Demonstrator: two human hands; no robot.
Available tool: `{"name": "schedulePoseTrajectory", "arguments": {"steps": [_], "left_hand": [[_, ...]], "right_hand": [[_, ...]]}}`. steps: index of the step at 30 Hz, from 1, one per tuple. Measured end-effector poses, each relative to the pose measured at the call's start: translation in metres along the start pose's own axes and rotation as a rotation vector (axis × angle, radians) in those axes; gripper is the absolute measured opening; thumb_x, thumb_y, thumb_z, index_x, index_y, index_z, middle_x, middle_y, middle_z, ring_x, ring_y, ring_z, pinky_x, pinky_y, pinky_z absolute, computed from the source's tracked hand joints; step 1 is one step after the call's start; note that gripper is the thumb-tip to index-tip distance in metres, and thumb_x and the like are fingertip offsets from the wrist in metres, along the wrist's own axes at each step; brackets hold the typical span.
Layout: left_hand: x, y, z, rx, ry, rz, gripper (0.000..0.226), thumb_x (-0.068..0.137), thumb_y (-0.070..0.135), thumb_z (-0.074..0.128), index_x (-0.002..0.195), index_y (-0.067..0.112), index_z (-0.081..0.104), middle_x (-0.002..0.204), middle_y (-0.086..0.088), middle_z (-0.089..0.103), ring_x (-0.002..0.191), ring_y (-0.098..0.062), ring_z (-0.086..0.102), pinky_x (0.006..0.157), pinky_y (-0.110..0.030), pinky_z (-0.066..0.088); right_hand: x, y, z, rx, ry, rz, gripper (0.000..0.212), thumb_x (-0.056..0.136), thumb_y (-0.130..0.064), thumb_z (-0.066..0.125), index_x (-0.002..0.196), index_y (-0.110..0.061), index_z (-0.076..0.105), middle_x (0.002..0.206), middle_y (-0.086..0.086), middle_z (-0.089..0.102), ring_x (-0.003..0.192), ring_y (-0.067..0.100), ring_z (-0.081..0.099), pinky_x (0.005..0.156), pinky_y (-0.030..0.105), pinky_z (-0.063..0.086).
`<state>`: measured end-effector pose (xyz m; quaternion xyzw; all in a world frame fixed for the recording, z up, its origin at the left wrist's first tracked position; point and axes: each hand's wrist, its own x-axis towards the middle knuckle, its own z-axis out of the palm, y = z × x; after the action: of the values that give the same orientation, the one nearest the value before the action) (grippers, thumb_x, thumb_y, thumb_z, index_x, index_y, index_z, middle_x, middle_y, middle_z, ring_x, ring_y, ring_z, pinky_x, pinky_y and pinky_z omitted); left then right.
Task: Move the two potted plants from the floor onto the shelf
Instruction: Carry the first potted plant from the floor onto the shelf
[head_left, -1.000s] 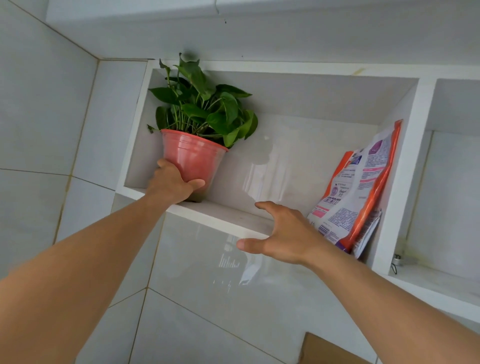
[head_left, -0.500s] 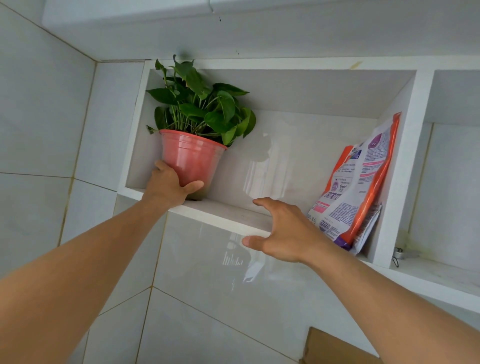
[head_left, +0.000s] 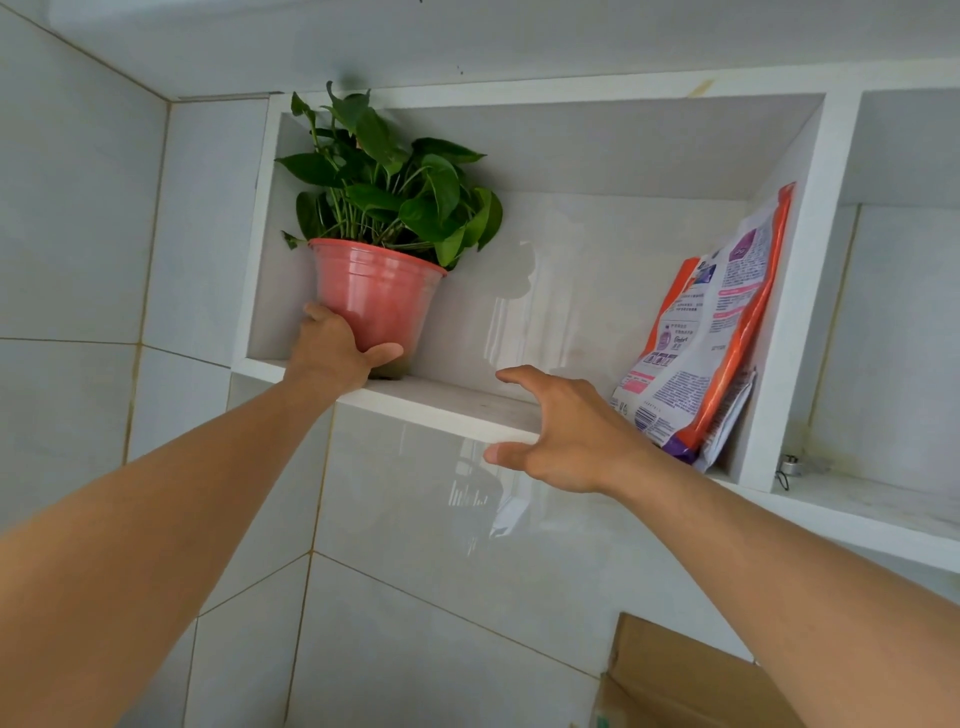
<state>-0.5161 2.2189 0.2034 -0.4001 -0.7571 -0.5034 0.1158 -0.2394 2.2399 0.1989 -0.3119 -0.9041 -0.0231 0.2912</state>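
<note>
Upper left of the frame: red pot (head_left: 376, 299) with the green leafy plant (head_left: 387, 187) stands at the left end of the white shelf (head_left: 447, 408), inside the tiled niche, close to its left wall. My left hand (head_left: 335, 353) is wrapped around the pot's lower part, thumb across the front near the base, fingers behind it and out of sight. My right hand (head_left: 563, 431) is at centre frame, open and empty, fingers spread and loosely curled, just in front of the shelf's front edge; contact with the edge cannot be confirmed. Right end of the same niche: an orange and white printed bag (head_left: 711, 332) leans against the divider wall. Lower right: corner of a cardboard box (head_left: 675, 675). Only one potted plant in view.
</note>
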Motion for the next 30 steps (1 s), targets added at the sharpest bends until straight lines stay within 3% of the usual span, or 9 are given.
{"name": "schedulePoseTrajectory", "arguments": {"steps": [4,9,13,17,22,30], "left_hand": [[-0.006,-0.004,-0.001,0.011,0.014,0.021,0.114,0.073,0.062,0.070,0.144,-0.011,0.019,0.138,-0.026,0.045,0.125,-0.041,0.047,0.102,-0.050,0.044],[-0.023,-0.013,-0.013,-0.006,-0.025,0.101,0.086,0.099,0.044,0.043,0.151,-0.009,0.001,0.148,-0.028,0.031,0.134,-0.041,0.034,0.110,-0.049,0.033],[-0.048,-0.037,-0.028,0.060,-0.150,0.309,0.076,0.103,0.040,0.032,0.153,-0.003,-0.006,0.160,-0.021,0.010,0.146,-0.036,0.015,0.118,-0.046,0.021],[-0.073,-0.075,-0.050,0.292,-0.288,0.506,0.074,0.102,0.043,0.028,0.155,0.008,-0.012,0.164,-0.013,-0.011,0.152,-0.027,-0.005,0.122,-0.040,0.011],[-0.094,-0.082,-0.089,0.454,-0.255,0.652,0.071,0.102,0.043,0.028,0.156,0.012,-0.005,0.165,-0.012,-0.002,0.152,-0.026,0.002,0.121,-0.038,0.012],[-0.148,-0.038,-0.166,0.742,-0.162,0.944,0.064,0.101,0.047,0.024,0.156,0.016,0.011,0.164,-0.008,0.013,0.149,-0.025,0.020,0.120,-0.039,0.020]], "right_hand": [[-0.002,-0.002,0.001,-0.037,0.026,-0.014,0.082,0.072,-0.057,0.073,0.142,-0.040,0.034,0.144,-0.006,0.048,0.128,0.018,0.049,0.099,0.041,0.049],[-0.011,-0.014,-0.004,-0.187,0.038,-0.050,0.077,0.082,-0.057,0.066,0.146,-0.029,0.034,0.148,-0.005,0.044,0.132,0.017,0.044,0.104,0.040,0.045],[-0.030,-0.025,-0.001,-0.293,0.092,-0.050,0.070,0.088,-0.050,0.062,0.146,-0.024,0.032,0.150,-0.002,0.039,0.136,0.021,0.037,0.100,0.044,0.048],[-0.058,-0.033,-0.008,-0.228,-0.012,0.010,0.083,0.087,-0.046,0.066,0.153,-0.027,0.021,0.163,-0.002,0.013,0.148,0.020,0.017,0.116,0.040,0.027],[-0.082,-0.053,-0.039,-0.173,-0.149,0.160,0.091,0.082,-0.050,0.068,0.155,-0.029,0.017,0.163,-0.004,0.013,0.147,0.022,0.022,0.118,0.041,0.026],[-0.127,-0.093,-0.092,-0.178,-0.302,0.204,0.090,0.090,-0.048,0.061,0.157,-0.027,0.004,0.164,-0.007,0.000,0.149,0.020,0.012,0.120,0.036,0.019]]}}
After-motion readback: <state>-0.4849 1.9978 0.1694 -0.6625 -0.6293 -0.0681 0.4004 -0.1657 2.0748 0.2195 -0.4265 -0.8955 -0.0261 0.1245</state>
